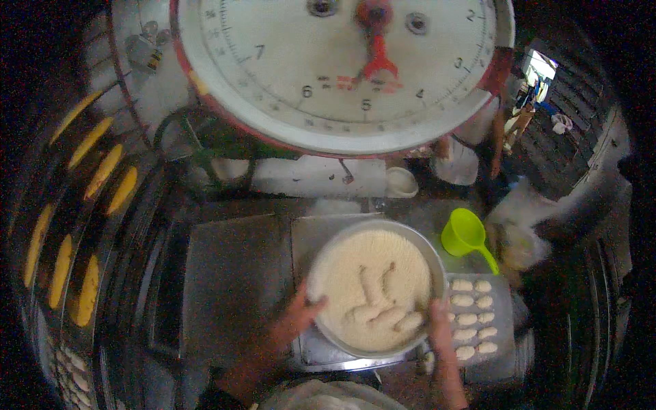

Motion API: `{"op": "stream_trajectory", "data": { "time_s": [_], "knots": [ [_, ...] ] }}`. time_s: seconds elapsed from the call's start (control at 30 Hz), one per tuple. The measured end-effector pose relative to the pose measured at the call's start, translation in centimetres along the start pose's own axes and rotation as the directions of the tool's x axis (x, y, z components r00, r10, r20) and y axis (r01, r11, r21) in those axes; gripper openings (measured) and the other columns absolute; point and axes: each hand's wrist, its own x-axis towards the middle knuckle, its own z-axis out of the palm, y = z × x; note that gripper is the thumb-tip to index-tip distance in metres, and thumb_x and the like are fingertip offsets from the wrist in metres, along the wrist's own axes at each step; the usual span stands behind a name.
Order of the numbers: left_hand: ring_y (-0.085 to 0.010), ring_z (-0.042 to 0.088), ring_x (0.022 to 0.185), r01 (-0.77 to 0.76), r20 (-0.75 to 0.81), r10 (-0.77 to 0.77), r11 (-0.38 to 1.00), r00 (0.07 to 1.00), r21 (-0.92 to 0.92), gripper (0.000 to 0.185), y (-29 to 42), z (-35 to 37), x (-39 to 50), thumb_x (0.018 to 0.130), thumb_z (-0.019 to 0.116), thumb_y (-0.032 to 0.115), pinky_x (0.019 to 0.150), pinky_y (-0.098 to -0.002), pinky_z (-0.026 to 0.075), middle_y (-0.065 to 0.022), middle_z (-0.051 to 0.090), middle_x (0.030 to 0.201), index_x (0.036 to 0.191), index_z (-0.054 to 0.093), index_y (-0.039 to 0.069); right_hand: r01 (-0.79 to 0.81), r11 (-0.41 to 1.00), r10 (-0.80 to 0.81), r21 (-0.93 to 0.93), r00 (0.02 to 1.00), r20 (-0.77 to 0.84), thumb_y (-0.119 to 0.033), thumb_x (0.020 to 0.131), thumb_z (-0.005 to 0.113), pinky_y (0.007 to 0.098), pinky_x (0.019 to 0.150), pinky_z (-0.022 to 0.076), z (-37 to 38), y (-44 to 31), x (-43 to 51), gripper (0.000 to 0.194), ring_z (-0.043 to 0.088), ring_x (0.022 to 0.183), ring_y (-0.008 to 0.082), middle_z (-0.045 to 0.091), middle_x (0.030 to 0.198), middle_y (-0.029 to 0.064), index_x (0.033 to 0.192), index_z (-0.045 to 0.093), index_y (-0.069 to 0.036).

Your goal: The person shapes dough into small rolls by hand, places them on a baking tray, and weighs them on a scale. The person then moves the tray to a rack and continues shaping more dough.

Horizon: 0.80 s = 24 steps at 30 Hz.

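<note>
A large round metal bowl (441, 271) holds a pale crumb-like powder (379, 246). Several coated dough pieces (366, 313) lie in the near half of the powder. My left hand (303, 310) grips the bowl's left rim, the thumb over the edge. On the right side my right hand (439, 320) is closed on the rim, blurred. Beneath the bowl are flat metal trays (323, 353). Just right of my right hand, rows of pale shaped dough pieces (466, 319) rest on a tray (499, 353).
A dial scale (307, 123) looms over the top. A green plastic dipper (464, 233) lies beyond the dough tray. A dark metal tray (233, 287) is left of the bowl. Racks at far left hold long yellow baked pieces (89, 292). A plastic bag (517, 246) sits at right.
</note>
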Motion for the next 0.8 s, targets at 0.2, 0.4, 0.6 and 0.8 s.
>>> {"op": "stream_trajectory", "data": {
  "time_s": [0.2,0.4,0.6,0.8],
  "knots": [
    [-0.0312,0.048,0.137,-0.171,0.086,0.160,0.976,0.983,0.135,0.079,-7.4,-9.6,-1.0,0.100,0.067,0.027,0.111,-0.0456,0.045,-0.0164,0.045,0.155,0.163,0.021,0.008,0.050,0.976,-0.049,-0.212,0.999,0.007,-0.051,0.105,0.052,0.0421,0.119,0.0321,4.6,16.2,-1.6,0.086,0.040,0.143,0.0334,0.041,0.156,0.0220,0.163,0.013,-0.001],
    [-0.0325,0.048,0.138,-0.095,0.153,0.109,0.991,0.982,-0.094,0.080,-1.9,1.7,-2.9,0.100,0.066,0.025,0.113,-0.0446,0.042,-0.0171,0.045,0.155,0.163,0.019,0.007,0.078,0.987,-0.088,-0.143,0.994,-0.068,-0.035,0.109,0.047,0.0468,0.105,0.0475,-2.4,4.9,-4.5,0.057,0.056,0.125,0.0354,0.057,0.140,0.0200,0.156,0.038,-0.004],
    [-0.0292,0.040,0.143,-0.147,0.159,0.197,0.948,0.968,-0.282,0.076,-2.0,-7.8,-2.5,0.101,0.064,0.019,0.116,-0.0462,0.038,-0.0152,0.037,0.159,0.163,0.022,0.007,0.024,0.986,-0.032,-0.168,0.998,-0.046,-0.041,0.107,0.051,0.0417,0.123,0.0246,7.1,8.7,-5.2,0.068,0.036,0.146,0.0367,0.038,0.158,0.0229,0.157,0.034,0.001],
    [-0.0290,0.045,0.138,0.115,0.251,-0.064,0.974,0.966,-0.196,0.092,1.0,5.0,-5.4,0.099,0.068,0.025,0.100,-0.0428,0.050,-0.0152,0.036,0.160,0.166,0.006,0.013,0.169,0.979,-0.176,-0.118,0.983,-0.047,-0.048,0.108,0.043,0.0465,0.108,0.0443,-5.0,6.2,-2.5,0.058,0.055,0.126,0.0304,0.060,0.138,0.0141,0.147,0.050,-0.005]
  ]
}}
